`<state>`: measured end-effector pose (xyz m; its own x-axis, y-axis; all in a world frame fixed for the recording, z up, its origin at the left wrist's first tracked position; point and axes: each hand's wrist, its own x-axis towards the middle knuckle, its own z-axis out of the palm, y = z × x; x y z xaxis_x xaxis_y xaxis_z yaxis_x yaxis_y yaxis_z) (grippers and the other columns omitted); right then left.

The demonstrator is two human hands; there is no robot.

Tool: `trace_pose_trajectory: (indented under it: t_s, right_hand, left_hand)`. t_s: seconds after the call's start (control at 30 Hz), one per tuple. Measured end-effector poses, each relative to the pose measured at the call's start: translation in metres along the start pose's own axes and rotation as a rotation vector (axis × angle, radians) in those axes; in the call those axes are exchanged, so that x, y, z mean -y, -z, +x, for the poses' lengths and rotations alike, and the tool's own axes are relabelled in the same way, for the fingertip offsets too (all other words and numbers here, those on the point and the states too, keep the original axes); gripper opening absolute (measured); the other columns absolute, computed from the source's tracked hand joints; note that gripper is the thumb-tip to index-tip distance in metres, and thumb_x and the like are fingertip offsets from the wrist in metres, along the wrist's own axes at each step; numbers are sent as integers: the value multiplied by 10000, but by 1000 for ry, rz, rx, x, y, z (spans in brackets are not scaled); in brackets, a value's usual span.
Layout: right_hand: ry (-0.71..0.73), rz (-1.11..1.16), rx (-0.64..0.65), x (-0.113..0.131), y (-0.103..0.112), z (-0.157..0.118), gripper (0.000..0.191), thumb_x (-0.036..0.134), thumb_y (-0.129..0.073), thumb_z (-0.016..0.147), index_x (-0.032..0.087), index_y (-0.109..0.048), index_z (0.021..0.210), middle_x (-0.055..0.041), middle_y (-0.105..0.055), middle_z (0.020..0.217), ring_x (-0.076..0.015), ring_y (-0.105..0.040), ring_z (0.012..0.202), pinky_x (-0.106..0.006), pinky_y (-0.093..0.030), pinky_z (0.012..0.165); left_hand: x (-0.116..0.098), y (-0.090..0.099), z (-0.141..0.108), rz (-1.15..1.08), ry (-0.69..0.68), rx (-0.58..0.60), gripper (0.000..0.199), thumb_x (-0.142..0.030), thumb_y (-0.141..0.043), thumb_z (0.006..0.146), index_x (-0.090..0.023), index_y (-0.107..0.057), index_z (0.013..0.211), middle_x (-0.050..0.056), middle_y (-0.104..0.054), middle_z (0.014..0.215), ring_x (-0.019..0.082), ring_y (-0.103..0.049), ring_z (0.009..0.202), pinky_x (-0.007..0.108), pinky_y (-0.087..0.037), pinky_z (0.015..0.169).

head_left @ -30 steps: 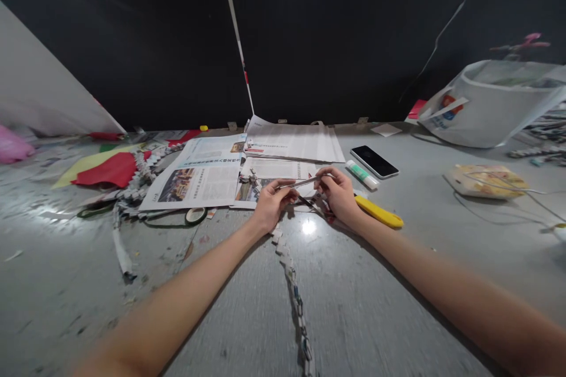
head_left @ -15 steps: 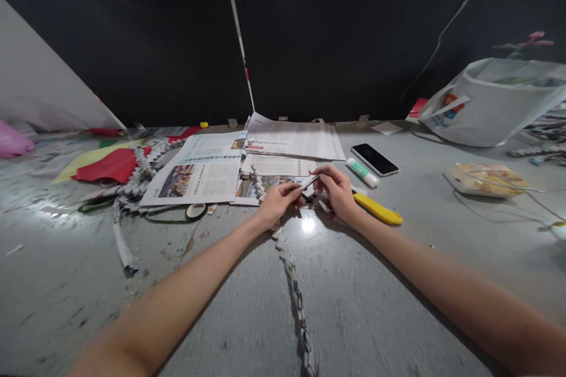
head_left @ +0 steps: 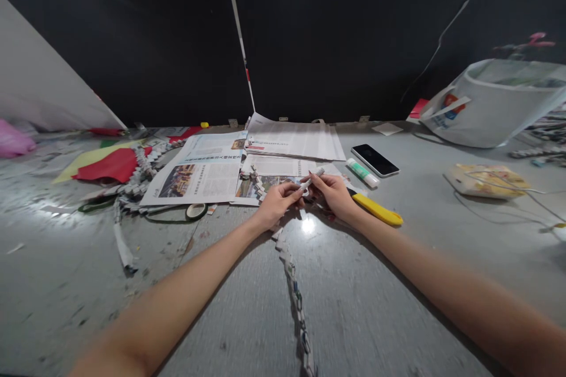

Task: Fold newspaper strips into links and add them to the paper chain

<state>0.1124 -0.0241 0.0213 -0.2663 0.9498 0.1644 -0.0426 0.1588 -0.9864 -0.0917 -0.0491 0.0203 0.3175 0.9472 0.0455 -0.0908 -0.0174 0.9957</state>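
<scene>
The scene is viewed from the person's head, faced forward and slightly down across the grey table toward the dark wall; both forearms are taken in at close range.

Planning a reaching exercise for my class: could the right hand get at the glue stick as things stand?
Probably yes: the glue stick lies just beyond the right hand, uncovered, though its fingers look occupied with a paper strip.
</scene>
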Motion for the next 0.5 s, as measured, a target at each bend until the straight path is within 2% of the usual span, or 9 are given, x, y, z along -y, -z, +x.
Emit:
trace_pose_trajectory:
  t_s: [0.37,0.5]
  right_hand:
    - [-40,62,24,1,-1,-4,544,747,-720,954,210,-783,892,9,-583,645,-103,-377,466,-278,-263,402]
    - [17,97,-45,-4,0,3,520,739,-745,928,224,-807,959,13,-561,679,-127,-429,535,-287,-343,462]
  left_hand:
    - [-1,0,0,7,-9,10,492,-617,-889,854,-146,-785,948,83,-753,731,149,-654,634,293,-524,653]
    - [2,-1,-1,21,26,16,508,-635,-845,893,-135,-785,959,92,-754,725,156,-662,600,292,-526,605]
